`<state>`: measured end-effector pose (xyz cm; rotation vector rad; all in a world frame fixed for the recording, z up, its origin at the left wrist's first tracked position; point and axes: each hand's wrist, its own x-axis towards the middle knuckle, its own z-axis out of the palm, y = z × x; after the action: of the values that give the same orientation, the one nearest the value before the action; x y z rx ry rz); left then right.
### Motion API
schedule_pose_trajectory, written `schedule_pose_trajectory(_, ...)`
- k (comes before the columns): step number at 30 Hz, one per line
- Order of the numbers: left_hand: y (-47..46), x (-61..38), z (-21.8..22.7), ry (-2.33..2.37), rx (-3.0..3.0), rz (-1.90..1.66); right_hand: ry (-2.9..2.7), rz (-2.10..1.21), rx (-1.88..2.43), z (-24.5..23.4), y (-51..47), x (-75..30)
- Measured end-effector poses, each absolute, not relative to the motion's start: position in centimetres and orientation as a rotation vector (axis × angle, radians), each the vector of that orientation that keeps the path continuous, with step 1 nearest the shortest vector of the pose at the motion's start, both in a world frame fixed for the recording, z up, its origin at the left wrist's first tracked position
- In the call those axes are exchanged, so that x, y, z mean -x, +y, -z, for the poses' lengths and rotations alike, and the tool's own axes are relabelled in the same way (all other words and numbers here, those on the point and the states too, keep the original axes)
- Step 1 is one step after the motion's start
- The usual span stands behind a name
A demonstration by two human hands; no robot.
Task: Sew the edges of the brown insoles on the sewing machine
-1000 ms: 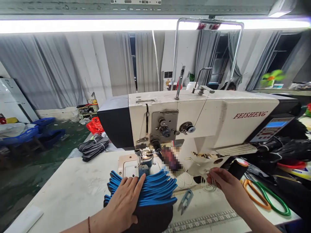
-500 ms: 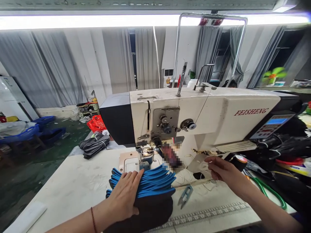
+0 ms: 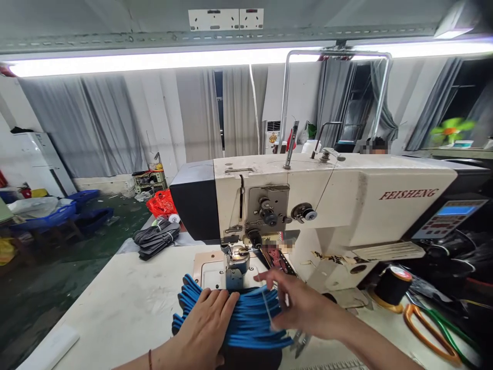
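Note:
A thick stack of dark flat pieces with blue edges (image 3: 250, 321) lies on the table in front of the sewing machine's presser foot area (image 3: 235, 267). My left hand (image 3: 210, 321) is closed over the left part of the stack, fingers on top, gripping it. My right hand (image 3: 300, 303) is over the stack's right end, thumb and fingers apart, with a thin whitish band (image 3: 267, 308) stretched between them. Partly hidden under my right wrist, a pair of thread snips (image 3: 301, 345) lies on the table.
A banded bundle of dark pieces (image 3: 156, 239) lies at the table's left rear, near a red plastic bag (image 3: 160, 204). To the right stand a black thread cone (image 3: 393, 288) and scissors with orange and green handles (image 3: 427, 329). A ruler strip (image 3: 339, 365) runs along the front.
My right hand has moved left from the whitish loops by the machine's base to the stack, bringing the thin band. My left hand stays on the stack. The view has tilted upward.

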<state>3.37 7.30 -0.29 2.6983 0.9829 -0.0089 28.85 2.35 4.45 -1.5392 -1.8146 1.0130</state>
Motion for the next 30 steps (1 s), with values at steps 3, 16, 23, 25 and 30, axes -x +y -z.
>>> schedule_pose_trajectory(3, 7.2, -3.1, 0.5, 0.952, -2.748, 0.05, -2.185, -0.712, 1.491, -4.6, 3.4, -26.4)
schedule_pose_trajectory(16, 6.2, -3.9, -1.4, 0.966, -2.863, 0.068, -2.202, -0.696, 1.518, -2.5, 5.7, -28.4)
schedule_pose_trajectory(23, 6.9, -3.4, -0.8, 0.904, -2.851, 0.076, -1.712, -1.452, 1.283, 2.2, 6.3, -33.1)
schedule_pose_trajectory(25, 7.5, -3.3, 0.5, 0.888, -2.897, 0.065, -1.571, -1.504, 1.229, 3.6, 6.4, -32.8)
schedule_pose_trajectory(30, 8.8, -2.4, 4.0, 0.778, -3.01, -0.143, -1.479, -1.53, 1.147, 4.6, 6.5, -32.3)
